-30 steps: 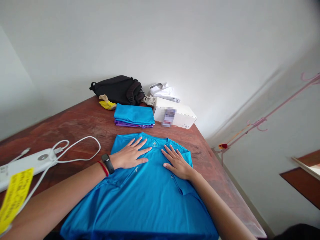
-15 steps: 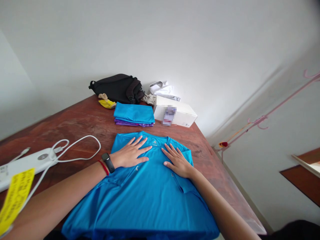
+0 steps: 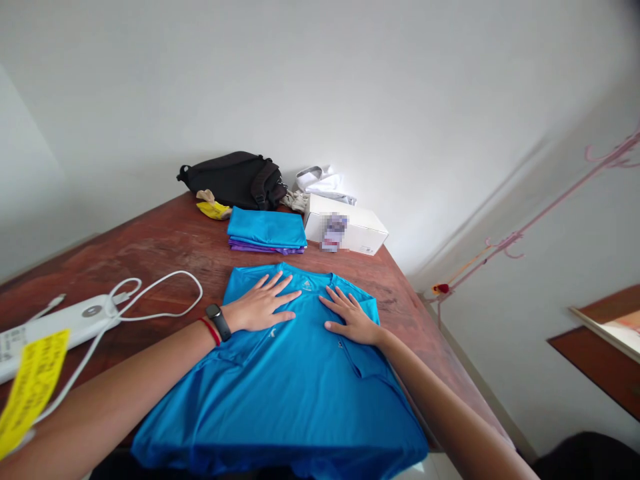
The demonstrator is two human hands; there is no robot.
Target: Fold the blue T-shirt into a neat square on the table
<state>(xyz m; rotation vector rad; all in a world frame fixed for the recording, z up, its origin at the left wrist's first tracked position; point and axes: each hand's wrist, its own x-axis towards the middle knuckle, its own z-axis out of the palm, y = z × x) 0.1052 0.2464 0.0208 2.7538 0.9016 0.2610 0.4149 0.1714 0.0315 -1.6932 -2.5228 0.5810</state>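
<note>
A blue T-shirt point(image 3: 305, 387) lies spread on the wooden table, its collar at the far side and its hem hanging over the near edge. My left hand point(image 3: 260, 308) rests flat on the shirt's upper left chest, fingers apart and pointing toward the collar. On the upper right chest my right hand point(image 3: 353, 318) also lies flat with its fingers spread. Neither hand grips the cloth. Both sleeves are partly tucked in along the sides, with creases near the wrists. A black watch point(image 3: 219, 323) and a red string circle my left wrist.
Beyond the collar sits a stack of folded blue and purple clothes point(image 3: 267, 229). Behind are a black bag point(image 3: 233, 179), a yellow packet point(image 3: 214, 210) and a white box point(image 3: 360, 227). A white power strip point(image 3: 55, 327) with a cable lies left on the table point(image 3: 135, 247). A pink rack point(image 3: 540, 217) stands right.
Both hands stay flat on the shirt in nearly the same places. The view has shifted slightly, and the shirt's near hem looks a little different where it hangs.
</note>
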